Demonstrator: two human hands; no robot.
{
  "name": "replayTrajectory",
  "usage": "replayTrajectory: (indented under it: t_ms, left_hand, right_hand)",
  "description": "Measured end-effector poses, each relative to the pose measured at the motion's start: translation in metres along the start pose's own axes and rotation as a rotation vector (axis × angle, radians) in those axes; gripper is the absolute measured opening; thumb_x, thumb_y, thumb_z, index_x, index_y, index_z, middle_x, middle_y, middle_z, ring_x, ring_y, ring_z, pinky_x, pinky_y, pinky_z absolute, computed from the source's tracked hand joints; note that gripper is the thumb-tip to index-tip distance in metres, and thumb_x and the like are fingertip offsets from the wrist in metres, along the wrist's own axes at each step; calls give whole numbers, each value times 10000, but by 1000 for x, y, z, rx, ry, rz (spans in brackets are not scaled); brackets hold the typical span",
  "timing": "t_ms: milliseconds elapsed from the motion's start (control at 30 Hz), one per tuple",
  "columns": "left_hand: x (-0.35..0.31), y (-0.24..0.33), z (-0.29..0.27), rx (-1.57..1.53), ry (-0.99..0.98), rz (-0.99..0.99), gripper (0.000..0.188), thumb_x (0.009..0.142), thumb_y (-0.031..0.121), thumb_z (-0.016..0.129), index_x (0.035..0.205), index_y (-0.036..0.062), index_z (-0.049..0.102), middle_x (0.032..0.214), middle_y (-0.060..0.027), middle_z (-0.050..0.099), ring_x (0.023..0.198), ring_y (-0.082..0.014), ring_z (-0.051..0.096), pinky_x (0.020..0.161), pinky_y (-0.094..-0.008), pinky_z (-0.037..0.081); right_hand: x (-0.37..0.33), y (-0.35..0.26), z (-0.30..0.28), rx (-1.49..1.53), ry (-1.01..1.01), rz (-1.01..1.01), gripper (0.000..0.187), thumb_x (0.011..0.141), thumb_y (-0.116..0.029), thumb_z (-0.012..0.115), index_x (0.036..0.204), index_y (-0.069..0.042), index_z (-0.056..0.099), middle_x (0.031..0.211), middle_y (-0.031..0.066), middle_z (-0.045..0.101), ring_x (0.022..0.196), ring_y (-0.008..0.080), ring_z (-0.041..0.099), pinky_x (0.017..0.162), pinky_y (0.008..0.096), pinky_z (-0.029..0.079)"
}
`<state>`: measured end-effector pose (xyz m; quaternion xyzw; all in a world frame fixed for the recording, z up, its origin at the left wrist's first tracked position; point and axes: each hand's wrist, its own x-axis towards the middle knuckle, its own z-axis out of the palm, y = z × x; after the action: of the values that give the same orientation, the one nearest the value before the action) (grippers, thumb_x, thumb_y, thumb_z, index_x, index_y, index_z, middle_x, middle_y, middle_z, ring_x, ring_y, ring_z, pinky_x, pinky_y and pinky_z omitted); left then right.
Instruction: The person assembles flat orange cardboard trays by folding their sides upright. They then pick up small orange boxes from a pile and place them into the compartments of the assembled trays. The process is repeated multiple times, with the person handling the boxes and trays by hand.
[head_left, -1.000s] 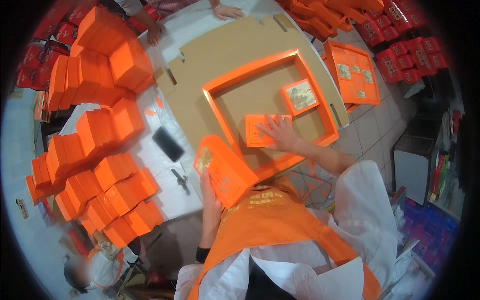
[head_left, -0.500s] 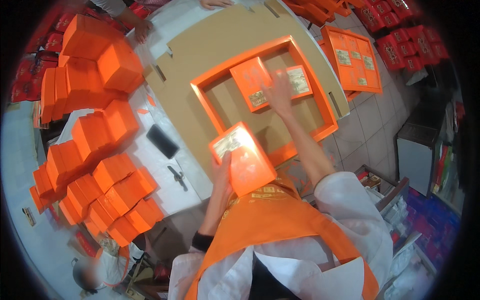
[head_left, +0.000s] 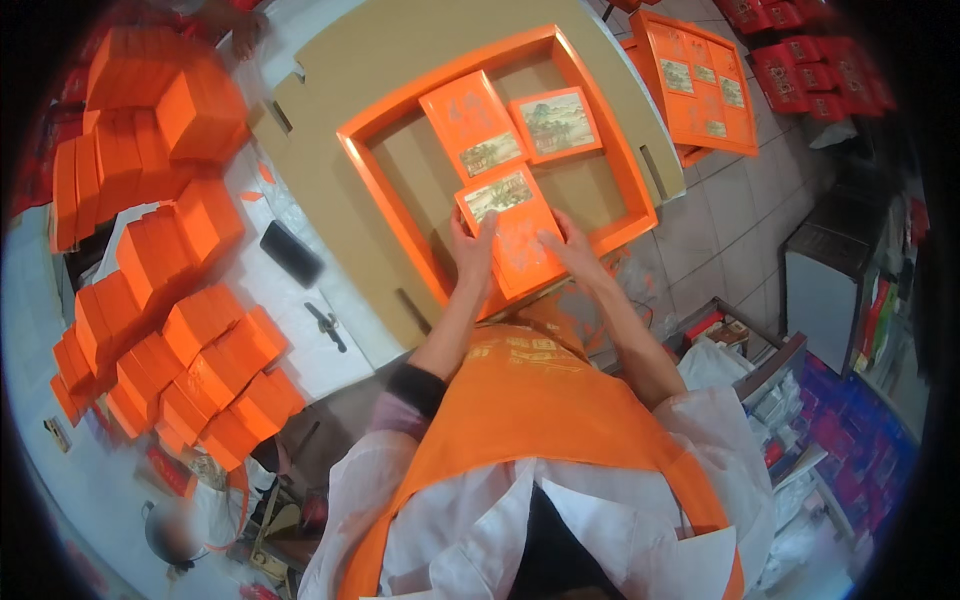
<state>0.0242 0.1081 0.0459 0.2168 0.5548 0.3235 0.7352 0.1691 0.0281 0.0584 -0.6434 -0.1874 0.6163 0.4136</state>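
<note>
Between my two hands is an orange box (head_left: pixel 520 235) with a landscape picture across its far end. My left hand (head_left: pixel 474 250) grips its left side, the thumb on top. On the right side my right hand (head_left: pixel 572 248) holds it, fingertips pressed at the edge. The box is over the near part of a large orange frame-like tray (head_left: pixel 390 232). Inside the tray, a second orange box (head_left: pixel 465 108) with a picture at its near end stands beside a smaller picture-topped box (head_left: pixel 556 124). Whether the held box touches the tray floor, I cannot tell.
Brown cardboard (head_left: pixel 345 65) lies under the tray. To the left are stacked orange boxes (head_left: pixel 200 110), a black phone (head_left: pixel 291 253) and a dark cutter-like tool (head_left: pixel 325 327). A filled orange tray (head_left: pixel 697 85) is at the far right. Another person (head_left: pixel 215 510) is at lower left.
My left hand has carried the box forward from near my apron to the tray. My right hand has left the smaller box and now holds the carried box too.
</note>
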Motion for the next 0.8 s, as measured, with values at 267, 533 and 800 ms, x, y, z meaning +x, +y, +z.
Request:
replayTrajectory:
  t_ms: [267, 533, 800]
  left_hand:
    - [-4, 28, -29, 572, -23, 514, 853, 726, 234, 723, 1372, 36, 203, 1329, -166, 359, 1163, -280, 434, 978, -394, 337]
    - [-63, 106, 4, 1249, -724, 134, 787, 704, 267, 730, 1329, 38, 309, 1168, -172, 527, 1081, -280, 514, 920, -397, 407]
    - [-45, -18, -35, -1, -92, -256, 598, 839, 234, 631, 1293, 10, 313, 1190, -99, 494, 1083, -173, 491, 900, -310, 427]
  right_hand:
    - [-12, -69, -42, -157, -260, -170, 517, 841, -235, 605, 1291, -54, 427, 1236, 102, 495, 1134, 207, 472, 941, 347, 394]
    - [-2, -153, -4, -1027, -772, -581, 433, 839, -233, 598, 1229, -75, 496, 1224, 120, 513, 1117, 267, 488, 928, 353, 397]
    - [68, -79, -59, -626, 63, -376, 372, 870, -257, 551, 1170, -39, 529, 1119, 120, 582, 1057, 218, 547, 870, 316, 435]
